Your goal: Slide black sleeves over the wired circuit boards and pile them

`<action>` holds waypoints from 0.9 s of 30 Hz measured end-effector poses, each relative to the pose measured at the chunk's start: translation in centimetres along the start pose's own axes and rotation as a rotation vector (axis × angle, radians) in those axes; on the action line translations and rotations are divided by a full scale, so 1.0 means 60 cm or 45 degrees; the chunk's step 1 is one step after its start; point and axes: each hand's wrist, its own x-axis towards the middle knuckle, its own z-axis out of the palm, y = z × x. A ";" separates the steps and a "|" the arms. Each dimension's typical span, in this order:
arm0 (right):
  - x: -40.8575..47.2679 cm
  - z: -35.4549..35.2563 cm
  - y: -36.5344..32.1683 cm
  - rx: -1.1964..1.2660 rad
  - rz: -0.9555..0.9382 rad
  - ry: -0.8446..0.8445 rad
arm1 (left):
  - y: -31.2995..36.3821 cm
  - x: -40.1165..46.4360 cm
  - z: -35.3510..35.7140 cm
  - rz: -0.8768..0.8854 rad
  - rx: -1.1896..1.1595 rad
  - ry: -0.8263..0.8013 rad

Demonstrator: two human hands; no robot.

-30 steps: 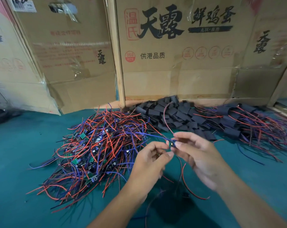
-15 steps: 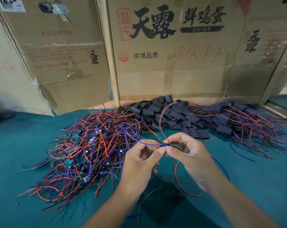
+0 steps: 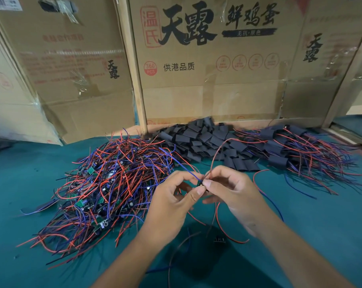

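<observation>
Wired circuit board (image 3: 201,183), a small one, sits pinched between the fingertips of both hands near the middle of the scene, lifted off the green surface (image 3: 26,175). The left hand (image 3: 171,204) has thumb and forefinger clamped on the board's near edge; the right hand (image 3: 232,192) pinches it from the other side, its remaining fingers loosely spread. Held this way, the board's red and blue leads trail free, up toward the far side and down over the surface, probably so they can be gathered into a bundle a sleeve can pass over. Whether a sleeve is already on this board I cannot tell; the fingers hide most of it.

Three heaps lie beyond the hands, and their order seems to suit the work. Bare boards with tangled wires (image 3: 113,183) lie to the left, within reach of the left hand. Loose black sleeves (image 3: 207,140) lie in the far centre against the cardboard boxes (image 3: 213,80). Finished sleeved boards (image 3: 290,146) are piled to the far right, wires fanning rightward, beside the hand likely to drop them there.
</observation>
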 end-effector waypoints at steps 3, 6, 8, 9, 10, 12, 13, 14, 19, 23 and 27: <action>-0.002 -0.001 -0.002 -0.051 0.046 -0.003 | -0.003 0.001 -0.004 0.023 0.094 -0.003; -0.002 -0.001 -0.002 -0.028 0.043 0.036 | -0.003 -0.001 -0.003 0.003 0.079 -0.019; -0.002 -0.001 -0.002 0.003 0.031 0.065 | 0.000 -0.001 -0.001 -0.017 0.029 -0.012; -0.001 -0.001 -0.001 0.017 0.024 0.078 | 0.001 -0.001 -0.001 -0.024 -0.004 -0.005; 0.000 -0.002 -0.001 0.027 0.017 0.086 | 0.002 0.000 -0.001 -0.033 -0.038 -0.002; 0.002 -0.003 -0.002 0.022 0.010 0.089 | 0.002 0.002 -0.001 -0.089 -0.140 0.002; 0.002 -0.003 -0.003 0.011 0.011 0.091 | 0.002 0.002 0.000 -0.148 -0.231 0.006; 0.003 -0.004 -0.003 -0.003 0.014 0.095 | 0.002 0.002 0.001 -0.225 -0.346 0.006; 0.005 -0.008 -0.001 -0.107 0.009 0.158 | 0.000 0.001 0.008 -0.580 -0.885 -0.017; 0.005 -0.012 -0.002 -0.253 -0.014 0.175 | -0.005 -0.001 0.014 -0.633 -0.984 -0.014; 0.006 -0.018 -0.003 -0.319 -0.044 0.211 | -0.009 -0.001 0.016 -0.543 -0.949 0.072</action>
